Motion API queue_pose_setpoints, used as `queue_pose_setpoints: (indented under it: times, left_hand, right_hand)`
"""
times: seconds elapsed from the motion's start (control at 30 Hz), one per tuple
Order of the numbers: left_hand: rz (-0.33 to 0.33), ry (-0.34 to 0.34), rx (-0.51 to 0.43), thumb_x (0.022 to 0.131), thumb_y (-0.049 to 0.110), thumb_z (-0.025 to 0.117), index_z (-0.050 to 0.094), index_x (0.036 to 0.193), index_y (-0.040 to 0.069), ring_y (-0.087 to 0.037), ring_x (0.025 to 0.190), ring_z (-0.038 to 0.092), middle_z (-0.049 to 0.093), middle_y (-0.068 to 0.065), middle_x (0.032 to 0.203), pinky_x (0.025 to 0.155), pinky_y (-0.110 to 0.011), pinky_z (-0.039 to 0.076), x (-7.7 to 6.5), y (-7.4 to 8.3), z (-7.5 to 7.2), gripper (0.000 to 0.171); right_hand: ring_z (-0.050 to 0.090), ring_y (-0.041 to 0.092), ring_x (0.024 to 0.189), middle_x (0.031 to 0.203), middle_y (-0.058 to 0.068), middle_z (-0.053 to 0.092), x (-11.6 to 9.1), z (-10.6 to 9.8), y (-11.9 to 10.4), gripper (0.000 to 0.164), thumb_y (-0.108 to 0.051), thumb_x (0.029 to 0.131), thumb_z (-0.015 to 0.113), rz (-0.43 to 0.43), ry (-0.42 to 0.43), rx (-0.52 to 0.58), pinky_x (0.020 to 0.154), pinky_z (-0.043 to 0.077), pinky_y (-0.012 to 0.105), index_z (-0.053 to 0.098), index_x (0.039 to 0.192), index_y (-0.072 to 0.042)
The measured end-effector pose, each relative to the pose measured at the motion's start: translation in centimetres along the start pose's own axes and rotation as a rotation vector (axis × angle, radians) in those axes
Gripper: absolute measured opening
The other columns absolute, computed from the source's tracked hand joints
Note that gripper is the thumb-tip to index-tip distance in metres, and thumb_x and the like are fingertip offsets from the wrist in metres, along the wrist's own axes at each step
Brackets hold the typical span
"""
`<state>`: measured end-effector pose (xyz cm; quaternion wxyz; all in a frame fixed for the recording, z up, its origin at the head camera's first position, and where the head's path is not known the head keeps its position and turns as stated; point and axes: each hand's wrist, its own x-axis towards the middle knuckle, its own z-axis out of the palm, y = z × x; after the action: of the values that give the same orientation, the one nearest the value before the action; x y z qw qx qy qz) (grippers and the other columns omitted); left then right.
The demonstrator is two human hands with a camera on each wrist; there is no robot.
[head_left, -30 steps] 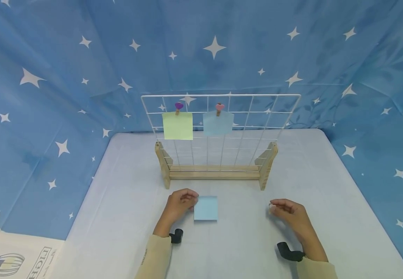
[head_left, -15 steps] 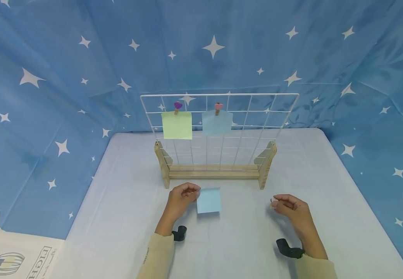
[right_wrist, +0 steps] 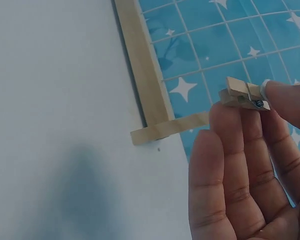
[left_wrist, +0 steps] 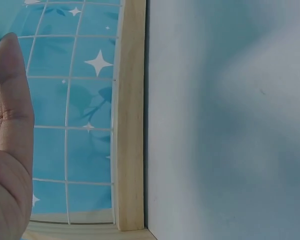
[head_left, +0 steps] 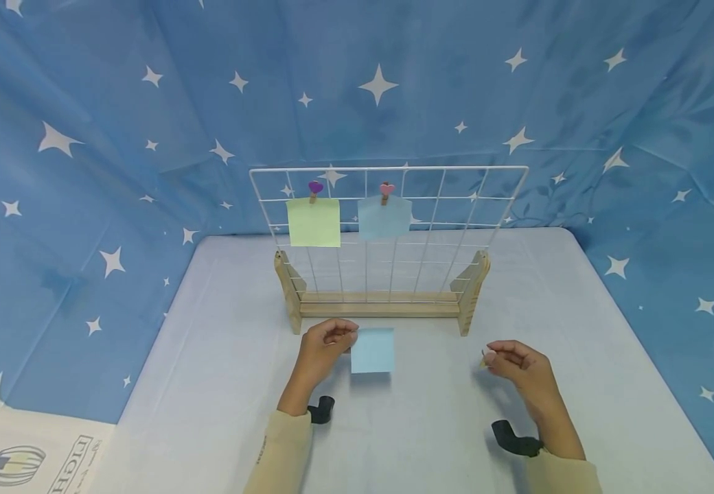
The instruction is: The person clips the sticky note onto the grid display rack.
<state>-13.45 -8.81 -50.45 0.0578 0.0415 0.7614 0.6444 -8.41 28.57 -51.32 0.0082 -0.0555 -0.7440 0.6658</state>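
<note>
My left hand (head_left: 322,348) pinches a light blue sticky note (head_left: 372,350) by its left edge, and the note is held above the table in front of the rack. In the left wrist view only part of that hand (left_wrist: 10,130) shows at the left side. Off to the right, my right hand (head_left: 522,366) pinches a small wooden clothespin (right_wrist: 242,94) between thumb and fingers. Behind both hands stands a white wire grid rack (head_left: 388,168) on a wooden base (head_left: 382,310). A green note (head_left: 314,223) and a blue note (head_left: 384,218) hang on it.
A purple heart clothespin (head_left: 315,187) fixes the green note, and a pink heart clothespin (head_left: 386,190) fixes the hanging blue one. White cloth covers the table (head_left: 227,295). A blue star-patterned curtain (head_left: 209,103) surrounds it at the back and sides.
My left hand has lifted the blue note off the table and moved it slightly forward and right. The right hand has shifted a little forward, still holding the clothespin.
</note>
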Motion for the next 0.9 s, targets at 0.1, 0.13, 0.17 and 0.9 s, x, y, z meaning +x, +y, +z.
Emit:
queue_pose_setpoints:
  times: [0.1,0.13,0.17,0.9]
  left_hand:
    - [0.015,0.013,-0.001,0.102,0.004,0.074,0.078,0.114,0.000,-0.015,0.090,0.070,0.074,-0.007,0.103,0.079,-0.028,0.064,0.0,0.3,0.2,0.013]
    - [0.024,0.016,0.001,0.102,0.004,0.074,0.078,0.114,0.000,-0.015,0.090,0.070,0.074,-0.008,0.104,0.078,-0.027,0.064,0.0,0.4,0.2,0.013]
    - [0.028,0.020,0.000,0.102,0.004,0.074,0.078,0.114,-0.001,-0.015,0.090,0.070,0.074,-0.008,0.104,0.078,-0.026,0.063,0.0,0.5,0.3,0.014]
    - [0.065,0.049,-0.008,0.102,0.008,0.075,0.080,0.112,0.005,-0.014,0.087,0.070,0.074,-0.005,0.103,0.076,-0.025,0.062,-0.1,1.6,0.9,0.011]
  right_hand:
    - [0.075,0.008,0.084,0.091,-0.005,0.076,0.1,0.1,-0.4,0.028,0.005,0.101,0.071,-0.007,-0.015,-0.016,0.077,0.062,0.021,0.061,0.122,0.022]
    - [0.075,0.008,0.084,0.091,-0.005,0.077,0.2,0.1,-0.5,0.029,0.004,0.101,0.072,-0.001,-0.015,-0.019,0.078,0.062,0.020,0.062,0.123,0.020]
    - [0.076,0.007,0.085,0.092,-0.006,0.077,0.2,0.1,-0.7,0.029,0.002,0.102,0.072,0.005,-0.013,-0.027,0.079,0.062,0.020,0.063,0.124,0.018]
    - [0.075,0.010,0.085,0.093,-0.009,0.076,0.4,0.8,-3.1,0.024,0.001,0.103,0.072,-0.074,0.005,-0.102,0.078,0.062,0.019,0.066,0.119,0.018]
